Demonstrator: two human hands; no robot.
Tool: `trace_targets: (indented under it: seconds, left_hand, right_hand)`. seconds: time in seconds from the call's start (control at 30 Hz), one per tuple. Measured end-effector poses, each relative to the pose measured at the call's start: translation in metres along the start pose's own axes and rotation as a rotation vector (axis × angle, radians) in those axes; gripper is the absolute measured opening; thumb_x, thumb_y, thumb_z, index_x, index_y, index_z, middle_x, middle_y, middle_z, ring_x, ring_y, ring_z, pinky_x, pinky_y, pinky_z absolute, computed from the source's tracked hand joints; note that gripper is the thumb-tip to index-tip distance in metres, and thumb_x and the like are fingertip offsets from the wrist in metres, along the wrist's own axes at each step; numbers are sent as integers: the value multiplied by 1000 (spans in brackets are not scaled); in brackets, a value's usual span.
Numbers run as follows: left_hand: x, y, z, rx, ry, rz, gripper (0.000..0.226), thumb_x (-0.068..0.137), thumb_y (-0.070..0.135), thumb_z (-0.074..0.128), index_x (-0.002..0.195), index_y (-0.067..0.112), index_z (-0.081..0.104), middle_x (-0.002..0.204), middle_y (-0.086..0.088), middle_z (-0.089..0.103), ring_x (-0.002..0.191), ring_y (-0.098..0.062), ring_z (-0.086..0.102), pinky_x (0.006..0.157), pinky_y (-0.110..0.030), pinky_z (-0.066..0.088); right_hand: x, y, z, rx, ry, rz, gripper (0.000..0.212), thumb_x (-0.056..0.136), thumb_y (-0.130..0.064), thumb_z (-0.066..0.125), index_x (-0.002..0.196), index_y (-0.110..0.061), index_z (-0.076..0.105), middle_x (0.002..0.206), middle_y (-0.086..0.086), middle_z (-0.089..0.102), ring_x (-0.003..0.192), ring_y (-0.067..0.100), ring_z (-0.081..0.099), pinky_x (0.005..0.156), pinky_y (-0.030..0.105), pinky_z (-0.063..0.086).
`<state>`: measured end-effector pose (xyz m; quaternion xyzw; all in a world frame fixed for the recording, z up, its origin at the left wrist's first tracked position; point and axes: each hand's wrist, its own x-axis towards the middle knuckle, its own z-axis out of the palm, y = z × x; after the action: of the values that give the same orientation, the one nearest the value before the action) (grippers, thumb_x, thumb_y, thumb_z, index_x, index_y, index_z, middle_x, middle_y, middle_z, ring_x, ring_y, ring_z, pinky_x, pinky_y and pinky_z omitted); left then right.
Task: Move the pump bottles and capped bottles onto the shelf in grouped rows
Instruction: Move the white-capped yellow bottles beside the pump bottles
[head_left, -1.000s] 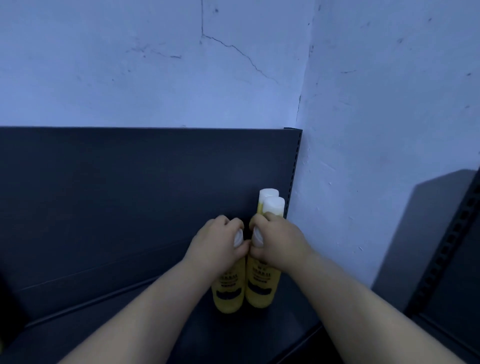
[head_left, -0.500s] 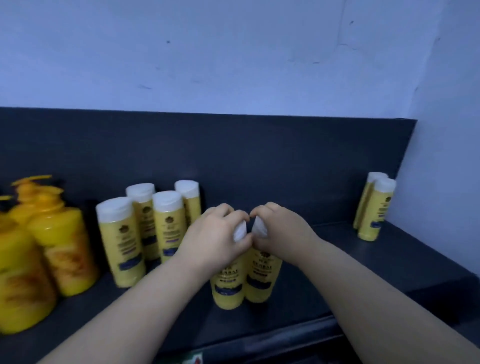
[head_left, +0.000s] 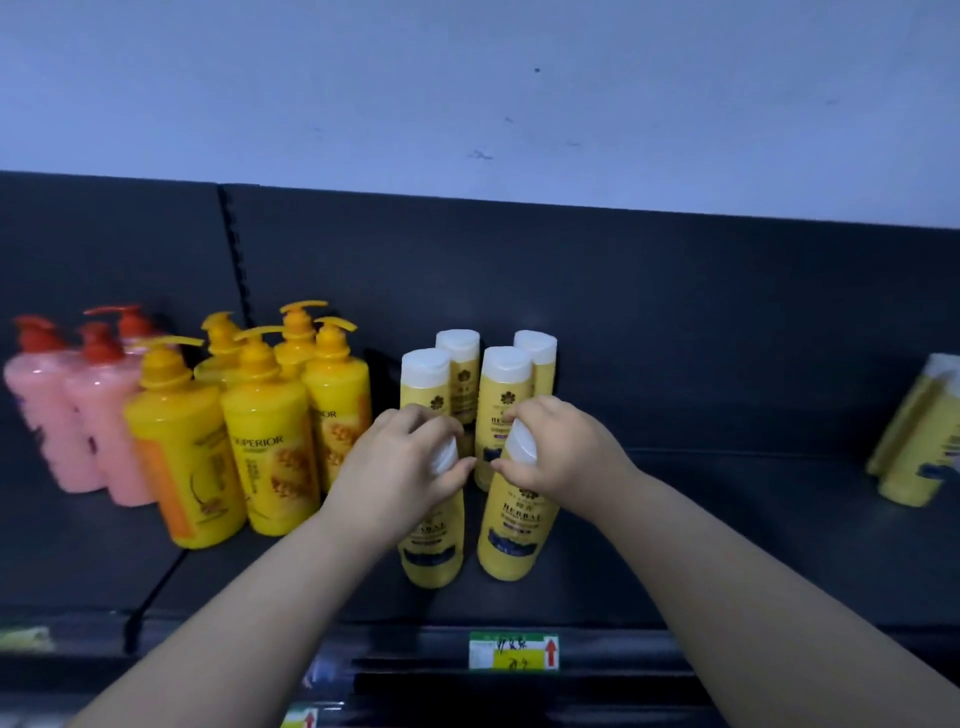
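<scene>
My left hand (head_left: 402, 462) grips the white cap of a yellow capped bottle (head_left: 432, 551), and my right hand (head_left: 558, 447) grips the cap of a second yellow capped bottle (head_left: 511, 535) beside it. Both bottles stand near the front of the dark shelf (head_left: 727, 545). Directly behind them stand several more yellow capped bottles (head_left: 506, 395) in two short rows. To the left is a group of yellow pump bottles (head_left: 265, 441), and further left pink pump bottles (head_left: 62, 415) with red pumps.
Two more yellow capped bottles (head_left: 919, 441) stand at the far right of the shelf, blurred. A dark back panel (head_left: 675, 312) rises behind the shelf. A price tag (head_left: 513, 650) sits on the shelf's front rail. Bare shelf lies between the middle group and the right pair.
The view has swung left from the shelf's right corner. Both hands carried their two bottles leftward, from beside the corner pair to in front of the middle group of capped bottles.
</scene>
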<state>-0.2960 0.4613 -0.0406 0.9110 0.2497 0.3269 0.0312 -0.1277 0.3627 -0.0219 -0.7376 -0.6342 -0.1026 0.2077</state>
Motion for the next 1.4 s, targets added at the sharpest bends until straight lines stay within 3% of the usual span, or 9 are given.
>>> trace_targets:
  seconds: [0.33, 0.4, 0.5, 0.63, 0.77, 0.83, 0.9, 1.17, 1.4]
  left_hand:
    - [43, -9, 44, 67, 85, 51, 39, 79, 51, 47, 94, 20, 66, 88, 1, 59, 80, -20, 54, 68, -31, 52]
    - [54, -11, 53, 101, 113, 73, 37, 80, 49, 49, 93, 20, 66, 86, 1, 59, 81, -19, 52, 69, -30, 51]
    - [69, -16, 60, 149, 150, 80, 34, 79, 47, 51, 93, 20, 67, 88, 1, 59, 85, -21, 53, 72, -35, 49]
    - [82, -23, 67, 176, 180, 38, 36, 80, 46, 51, 97, 20, 67, 95, -2, 59, 95, -21, 47, 84, -33, 38]
    - [89, -27, 73, 156, 101, 26, 40, 83, 41, 46, 112, 18, 64, 109, -2, 59, 112, -23, 50, 108, -38, 22]
    - [88, -27, 74, 156, 54, 10, 44, 85, 39, 44, 121, 18, 57, 115, 0, 58, 115, -20, 52, 112, -36, 13]
    - [87, -27, 73, 181, 16, 3, 47, 85, 40, 44, 126, 18, 54, 119, 1, 58, 115, -19, 53, 113, -35, 14]
    - [70, -32, 51, 332, -79, -10, 58, 80, 47, 40, 130, 22, 55, 131, -3, 57, 124, -22, 52, 111, -38, 20]
    - [41, -38, 17, 401, -118, 66, 61, 80, 53, 35, 129, 25, 57, 132, -5, 58, 124, -24, 53, 104, -45, 33]
  right_hand:
    - [61, 36, 22, -58, -29, -149, 49, 80, -41, 64, 121, -16, 55, 115, -1, 55, 110, 17, 49, 94, 32, 42]
    - [73, 45, 26, -107, 16, -222, 48, 75, -44, 58, 111, -12, 62, 102, 1, 60, 97, 22, 57, 87, 37, 49]
    - [86, 62, 32, -107, 97, -251, 47, 72, -48, 50, 100, -14, 66, 91, -1, 61, 83, 19, 60, 75, 33, 52]
    - [92, 71, 43, -68, 230, -305, 33, 76, -39, 60, 96, -15, 68, 93, 0, 60, 84, 18, 56, 75, 30, 47]
    - [96, 73, 47, -37, 321, -349, 27, 76, -34, 63, 93, -14, 68, 90, 0, 59, 82, 19, 54, 72, 32, 46]
    - [96, 75, 46, -47, 346, -385, 29, 76, -33, 64, 96, -13, 67, 90, 0, 60, 82, 19, 55, 71, 32, 45]
    - [96, 77, 45, -53, 363, -397, 32, 76, -33, 65, 100, -11, 67, 92, 0, 62, 84, 20, 57, 71, 32, 45]
    - [82, 63, 39, -149, 322, -258, 39, 73, -33, 62, 104, -10, 67, 101, 1, 66, 93, 20, 63, 72, 33, 49]
    - [51, 17, 27, -286, 146, -35, 59, 79, -50, 47, 126, -17, 59, 131, 6, 57, 122, 25, 53, 95, 42, 47]
